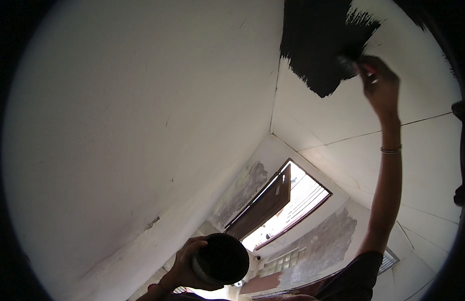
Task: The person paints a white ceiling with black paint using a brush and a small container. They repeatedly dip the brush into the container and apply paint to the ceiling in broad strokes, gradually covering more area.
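Raised high at the upper right, my right hand is closed around a paintbrush. A bit of red shows at the grip, and the brush head is blurred. It lies against the ceiling panel, at the lower right edge of a black painted patch with ragged borders. Low in the view, my left hand grips a round pot by its side. The pot's mouth looks dark inside; how full it is I cannot tell.
A long pale wall fills the left. Beyond the pot, a brown door or shutter stands ajar in a bright barred opening. Grey worn patches mark the far wall. A dark object runs along the right rim.
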Demonstrator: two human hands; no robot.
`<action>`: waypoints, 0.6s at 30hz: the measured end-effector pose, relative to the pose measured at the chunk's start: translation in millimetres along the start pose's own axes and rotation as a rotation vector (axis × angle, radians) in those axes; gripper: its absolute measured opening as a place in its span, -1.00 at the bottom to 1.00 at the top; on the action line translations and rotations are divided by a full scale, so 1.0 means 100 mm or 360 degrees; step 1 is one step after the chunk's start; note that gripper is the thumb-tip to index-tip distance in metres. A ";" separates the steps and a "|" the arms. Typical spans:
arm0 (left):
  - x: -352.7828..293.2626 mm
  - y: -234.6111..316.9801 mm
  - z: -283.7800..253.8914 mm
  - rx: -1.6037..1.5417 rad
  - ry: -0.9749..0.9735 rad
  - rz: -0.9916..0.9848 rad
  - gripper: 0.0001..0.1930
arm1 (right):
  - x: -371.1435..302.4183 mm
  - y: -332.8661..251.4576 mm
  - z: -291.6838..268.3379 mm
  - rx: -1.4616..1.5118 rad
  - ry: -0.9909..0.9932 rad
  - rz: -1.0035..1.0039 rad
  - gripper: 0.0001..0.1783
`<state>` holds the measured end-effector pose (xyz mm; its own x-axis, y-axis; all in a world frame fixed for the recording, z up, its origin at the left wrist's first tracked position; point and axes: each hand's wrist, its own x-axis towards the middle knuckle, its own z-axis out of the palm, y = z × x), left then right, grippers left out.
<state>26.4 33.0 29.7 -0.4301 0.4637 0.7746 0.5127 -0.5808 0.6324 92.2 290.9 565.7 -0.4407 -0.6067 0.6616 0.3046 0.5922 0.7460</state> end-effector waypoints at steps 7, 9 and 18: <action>-0.01 -0.01 0.07 -0.0053 -0.0022 0.0008 0.25 | 0.28 -0.08 -0.80 -0.0709 0.0537 -0.0706 -0.68; -0.03 -0.01 0.07 -0.0028 -0.0020 0.0001 0.24 | 0.18 -0.19 -0.71 -0.0879 0.0662 -0.0830 -0.65; -0.10 0.06 0.03 -0.0019 -0.0053 -0.0085 0.29 | -0.38 -0.06 0.56 -0.1130 0.0326 -0.0824 -0.89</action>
<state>35.5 27.0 25.9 -0.4315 0.5160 0.7400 0.4807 -0.5626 0.6726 60.2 339.7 532.5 -0.5293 -0.8292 0.1798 0.5894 -0.2069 0.7809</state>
